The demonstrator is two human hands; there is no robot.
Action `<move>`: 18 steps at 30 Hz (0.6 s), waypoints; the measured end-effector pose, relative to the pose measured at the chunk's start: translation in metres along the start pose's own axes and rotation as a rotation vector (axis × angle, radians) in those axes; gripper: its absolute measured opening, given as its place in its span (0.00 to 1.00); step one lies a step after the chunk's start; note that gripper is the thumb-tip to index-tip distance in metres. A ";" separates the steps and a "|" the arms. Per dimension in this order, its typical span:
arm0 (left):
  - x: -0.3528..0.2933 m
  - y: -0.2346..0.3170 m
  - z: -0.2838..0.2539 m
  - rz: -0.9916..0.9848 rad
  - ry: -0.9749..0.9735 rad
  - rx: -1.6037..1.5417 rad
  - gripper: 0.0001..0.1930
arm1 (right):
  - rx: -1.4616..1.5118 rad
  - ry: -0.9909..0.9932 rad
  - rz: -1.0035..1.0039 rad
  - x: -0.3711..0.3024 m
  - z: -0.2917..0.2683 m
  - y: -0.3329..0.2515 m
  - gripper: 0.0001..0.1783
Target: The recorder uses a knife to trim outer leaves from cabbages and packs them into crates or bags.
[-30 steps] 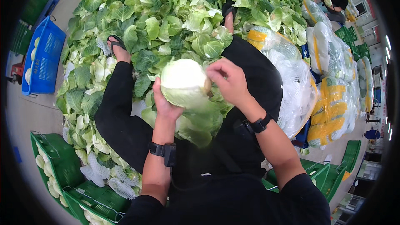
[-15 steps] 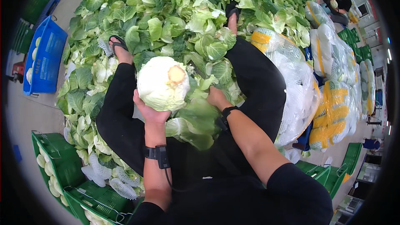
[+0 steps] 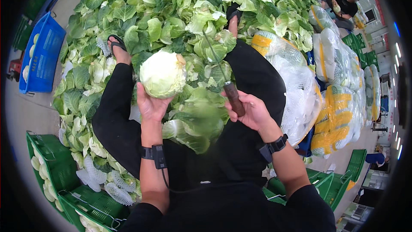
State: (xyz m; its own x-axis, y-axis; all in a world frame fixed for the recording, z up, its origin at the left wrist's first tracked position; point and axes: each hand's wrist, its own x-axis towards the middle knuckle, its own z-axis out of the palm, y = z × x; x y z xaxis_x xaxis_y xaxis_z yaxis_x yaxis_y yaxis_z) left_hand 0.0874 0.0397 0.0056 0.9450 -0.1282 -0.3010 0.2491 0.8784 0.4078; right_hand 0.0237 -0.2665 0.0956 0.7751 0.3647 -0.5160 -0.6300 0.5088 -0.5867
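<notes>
My left hand (image 3: pixel 151 106) cups a trimmed, pale cabbage (image 3: pixel 161 75) from below, its cut stem end turned to the upper right. In my right hand (image 3: pixel 256 112) is a knife (image 3: pixel 234 99), gripped by its brown handle; the thin blade points up and left, away from me, apart from the cabbage. Between my legs, below the cabbage, lie large loose green leaves (image 3: pixel 191 131), partly blurred. A deep heap of cabbage leaves (image 3: pixel 128 13) spreads around my feet and beyond.
A blue crate (image 3: pixel 45 56) holding cabbages stands at the far left. Green crates (image 3: pixel 58 159) with cabbages are at the near left, others (image 3: pixel 330 182) at the near right. Wrapped, netted cabbage bundles (image 3: pixel 296 94) are stacked on the right. Another person (image 3: pixel 343 2) sits far right.
My right hand has moved back from the leaves and turned, bringing the knife into plain view. The cabbage has turned in my left hand, its stem end shifting towards the upper right.
</notes>
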 end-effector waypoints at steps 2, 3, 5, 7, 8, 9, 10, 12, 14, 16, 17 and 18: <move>-0.002 -0.001 0.001 0.025 -0.016 0.056 0.51 | -0.023 -0.036 -0.015 -0.006 -0.003 0.003 0.26; -0.004 -0.003 0.004 -0.015 -0.054 -0.011 0.50 | -0.046 -0.069 -0.030 -0.007 -0.004 0.004 0.28; -0.005 -0.008 0.006 -0.075 -0.180 -0.130 0.47 | 0.012 -0.157 0.002 -0.007 -0.007 0.008 0.31; -0.001 -0.016 0.007 -0.070 -0.173 -0.084 0.46 | 0.063 -0.228 0.022 -0.011 -0.007 0.007 0.33; 0.005 -0.026 0.010 -0.072 -0.167 -0.043 0.44 | -0.014 -0.152 0.002 -0.015 -0.004 0.006 0.32; 0.008 -0.035 0.010 -0.095 -0.090 -0.012 0.43 | -0.091 -0.059 -0.027 -0.024 -0.002 0.001 0.31; 0.011 -0.037 0.000 -0.129 -0.024 0.017 0.43 | -0.190 -0.036 -0.028 -0.019 -0.003 0.003 0.28; 0.000 -0.031 -0.007 -0.178 -0.008 -0.142 0.40 | -0.291 0.107 -0.151 -0.004 -0.003 0.026 0.26; -0.009 -0.014 -0.010 -0.122 0.130 -0.152 0.40 | -0.725 0.105 -0.330 0.012 0.006 0.040 0.26; 0.011 -0.008 -0.023 -0.078 0.213 -0.067 0.39 | -0.746 0.164 -0.663 0.022 0.007 0.054 0.24; 0.009 -0.001 -0.022 -0.047 0.243 -0.049 0.39 | -0.858 0.212 -0.656 0.019 0.014 0.052 0.23; 0.016 -0.004 -0.019 -0.020 0.268 -0.035 0.39 | -0.973 0.270 -0.642 0.014 0.016 0.048 0.22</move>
State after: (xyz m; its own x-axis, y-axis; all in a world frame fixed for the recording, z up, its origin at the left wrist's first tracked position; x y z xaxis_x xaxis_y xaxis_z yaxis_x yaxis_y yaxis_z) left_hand 0.0975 0.0432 -0.0168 0.8489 -0.0239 -0.5280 0.2555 0.8930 0.3704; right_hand 0.0056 -0.2243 0.0704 0.9997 0.0254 -0.0025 0.0054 -0.3083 -0.9513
